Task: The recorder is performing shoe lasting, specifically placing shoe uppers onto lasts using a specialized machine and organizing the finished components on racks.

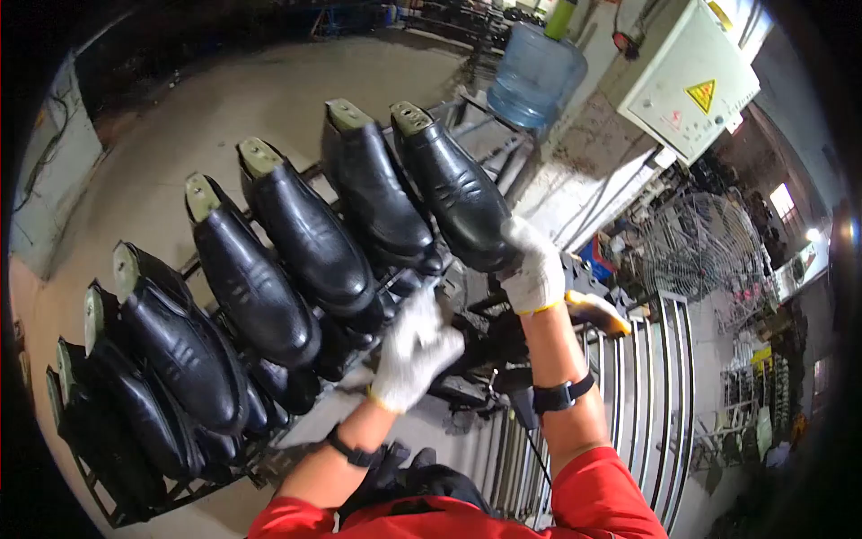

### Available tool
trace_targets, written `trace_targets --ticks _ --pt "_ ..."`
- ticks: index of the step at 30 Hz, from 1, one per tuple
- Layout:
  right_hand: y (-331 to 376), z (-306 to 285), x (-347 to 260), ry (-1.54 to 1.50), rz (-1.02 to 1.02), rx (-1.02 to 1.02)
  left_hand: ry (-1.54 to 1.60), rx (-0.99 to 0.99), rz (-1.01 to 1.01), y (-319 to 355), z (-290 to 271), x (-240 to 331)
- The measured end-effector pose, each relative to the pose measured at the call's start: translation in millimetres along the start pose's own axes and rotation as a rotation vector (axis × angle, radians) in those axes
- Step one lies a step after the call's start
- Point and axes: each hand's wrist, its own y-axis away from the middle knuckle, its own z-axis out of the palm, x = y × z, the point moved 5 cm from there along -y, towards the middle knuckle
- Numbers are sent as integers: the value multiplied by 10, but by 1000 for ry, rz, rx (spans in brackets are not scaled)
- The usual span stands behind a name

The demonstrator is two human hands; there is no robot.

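My right hand [533, 268] grips the toe of the end black shoe [453, 193]; left hand [415, 349] hangs half-open, empty; a careless tug could topple neighbouring shoes off the rack [193, 485]

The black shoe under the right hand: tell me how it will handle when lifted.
The black shoe probably stays stiff, since a last fills it. Its glossy leather may be slippery, though the gloved right hand should grip. Likely rather heavy for its size.

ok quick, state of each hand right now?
Left hand: gloved, fingers loosely curled, holding nothing visible, beside the rack of black shoes.
Right hand: gloved, closed on the toe of the rightmost black shoe.
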Motion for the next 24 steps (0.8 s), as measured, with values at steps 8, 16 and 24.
trace_targets --ticks 8,16,24 --pt "128 -615 687 -164 69 120 -539 340 178 -61 197 -491" --pt "2350 -708 548 824 -188 170 -229 198 0 350 581 -448" --pt "3225 -1503 174 304 -254 667 -27 74 -704 1837 610 -2134"
